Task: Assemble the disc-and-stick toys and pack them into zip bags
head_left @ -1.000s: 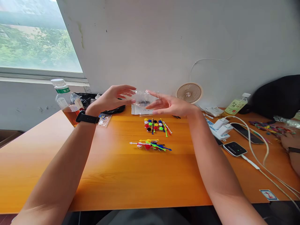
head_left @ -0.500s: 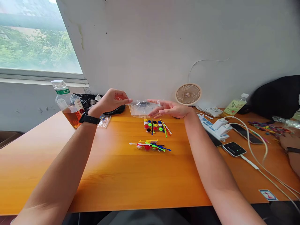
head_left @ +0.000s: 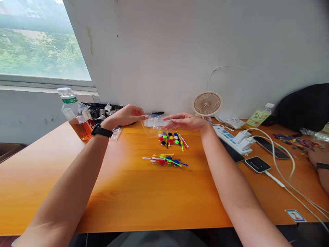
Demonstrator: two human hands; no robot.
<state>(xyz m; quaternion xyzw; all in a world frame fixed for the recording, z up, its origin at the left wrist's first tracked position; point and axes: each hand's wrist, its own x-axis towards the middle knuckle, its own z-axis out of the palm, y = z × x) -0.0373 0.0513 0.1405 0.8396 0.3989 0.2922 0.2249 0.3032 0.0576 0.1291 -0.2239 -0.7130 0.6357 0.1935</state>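
Both my hands hold a small clear plastic bag (head_left: 154, 126) above the far middle of the orange table (head_left: 128, 192). My left hand (head_left: 127, 116), with a black watch on its wrist, pinches the bag's left top edge. My right hand (head_left: 185, 122) grips the right top edge with its fingers held nearly flat. Just under the bag lies a cluster of small coloured round pieces and sticks (head_left: 172, 138). A second pile of coloured arrow sticks and pieces (head_left: 166, 160) lies nearer to me.
A bottle of amber drink (head_left: 74, 115) and a black bag (head_left: 101, 109) stand at the far left. A small fan (head_left: 207, 103), a power strip (head_left: 232, 138), phones (head_left: 257, 164), cables and a green bottle (head_left: 259, 116) crowd the right. Another person's hand (head_left: 318, 161) shows at the right edge.
Both hands have come down and toward me with the clear bag, from above the table's back edge to just over the upper cluster of coloured pieces.
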